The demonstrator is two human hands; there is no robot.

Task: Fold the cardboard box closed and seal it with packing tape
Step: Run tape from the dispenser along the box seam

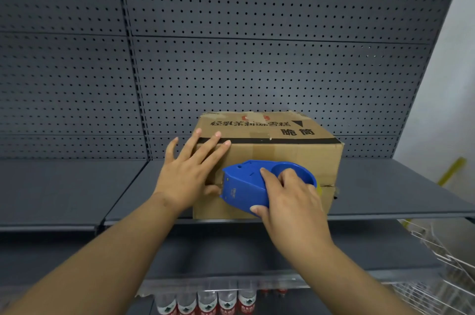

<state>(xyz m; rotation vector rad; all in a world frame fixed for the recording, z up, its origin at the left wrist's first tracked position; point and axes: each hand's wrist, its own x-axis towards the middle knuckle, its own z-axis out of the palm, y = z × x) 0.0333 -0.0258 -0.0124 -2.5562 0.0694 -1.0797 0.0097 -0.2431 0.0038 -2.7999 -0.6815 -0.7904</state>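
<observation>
A brown cardboard box (288, 150) with black printed characters stands on a grey shelf, its flaps folded shut. A seam runs across its near face. My left hand (190, 173) lies flat on the box's near left corner, fingers spread over the top edge and thumb on the front face. My right hand (288, 194) grips a blue tape dispenser (246, 186) and holds it against the near face at the seam. The dispenser's nose points left, close to my left thumb. The tape roll is mostly hidden inside the dispenser.
The grey shelf (77, 186) extends left and right of the box, backed by a grey pegboard wall (231, 45). Below, a lower shelf holds several water bottles (208, 302). A white wire basket (442, 263) sits at the lower right.
</observation>
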